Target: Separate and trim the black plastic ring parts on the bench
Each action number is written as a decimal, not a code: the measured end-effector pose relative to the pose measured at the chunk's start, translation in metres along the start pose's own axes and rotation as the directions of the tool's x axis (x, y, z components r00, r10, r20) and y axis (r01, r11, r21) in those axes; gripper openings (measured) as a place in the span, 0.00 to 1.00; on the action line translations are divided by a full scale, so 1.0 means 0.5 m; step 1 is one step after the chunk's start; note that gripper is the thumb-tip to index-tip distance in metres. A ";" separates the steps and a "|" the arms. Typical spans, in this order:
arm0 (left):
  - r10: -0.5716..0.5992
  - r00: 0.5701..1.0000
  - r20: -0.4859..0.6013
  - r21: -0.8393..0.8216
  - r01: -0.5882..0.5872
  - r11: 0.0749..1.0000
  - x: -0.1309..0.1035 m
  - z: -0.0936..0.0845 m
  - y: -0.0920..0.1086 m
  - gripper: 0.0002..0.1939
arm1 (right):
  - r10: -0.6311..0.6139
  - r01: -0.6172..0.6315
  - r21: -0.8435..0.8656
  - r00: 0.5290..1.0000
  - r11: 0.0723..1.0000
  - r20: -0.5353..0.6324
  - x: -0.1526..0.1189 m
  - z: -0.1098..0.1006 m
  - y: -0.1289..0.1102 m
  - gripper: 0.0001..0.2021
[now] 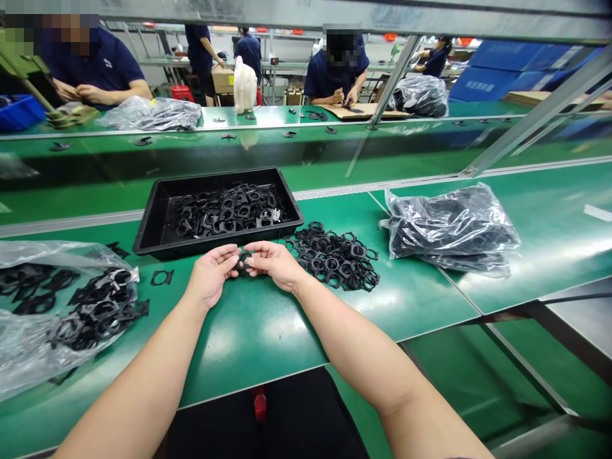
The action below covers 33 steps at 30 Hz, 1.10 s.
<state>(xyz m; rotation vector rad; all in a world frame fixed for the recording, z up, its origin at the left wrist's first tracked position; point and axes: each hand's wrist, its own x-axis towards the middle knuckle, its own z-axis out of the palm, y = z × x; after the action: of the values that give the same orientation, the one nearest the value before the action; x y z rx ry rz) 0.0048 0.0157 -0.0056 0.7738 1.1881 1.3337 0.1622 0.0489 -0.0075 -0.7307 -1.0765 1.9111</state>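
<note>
Between my left hand (213, 273) and my right hand (276, 263) is a small black ring-shaped plastic part (244, 260), pinched by the fingertips of both. My fingers cover much of it. Just behind my hands stands a black tray (165, 243) with many black parts (239, 207) inside, a few showing light grey pieces. A pile of black rings (335, 258) lies right of my right hand. To the left of my left hand, one flat black part with a round hole (162, 278) rests on the green table.
An open clear bag (29, 357) spills black parts at the left. At the right lies a filled clear bag (452, 226). Beyond the tray runs a green conveyor belt (315, 167) carrying spaced black pieces. A metal post (521, 108) slants at the right. Co-workers sit across the line.
</note>
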 end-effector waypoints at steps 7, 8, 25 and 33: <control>0.065 0.981 0.184 0.090 -0.083 0.993 -0.010 0.008 -0.005 0.15 | 0.090 -0.089 0.013 0.993 0.996 -0.071 -0.001 0.001 -0.006 0.20; 0.018 0.977 0.215 0.068 -0.034 0.997 -0.011 0.008 -0.002 0.15 | 0.069 -0.072 -0.041 0.994 0.997 -0.087 -0.001 0.001 -0.005 0.20; -0.165 0.943 0.288 -0.078 0.195 0.978 -0.025 0.009 0.013 0.11 | -0.659 0.518 -0.793 0.724 0.322 0.205 -0.019 0.001 -0.007 0.05; -0.135 0.950 0.281 -0.054 0.156 0.986 -0.021 0.008 0.008 0.12 | -0.624 0.511 -0.791 0.750 0.337 0.219 -0.021 0.003 -0.012 0.06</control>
<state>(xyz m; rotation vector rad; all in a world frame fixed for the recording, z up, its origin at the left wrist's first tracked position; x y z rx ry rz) 0.0088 0.0067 0.0012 0.7749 0.9478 1.1018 0.1689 0.0412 -0.0004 -0.7768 -1.8752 0.6405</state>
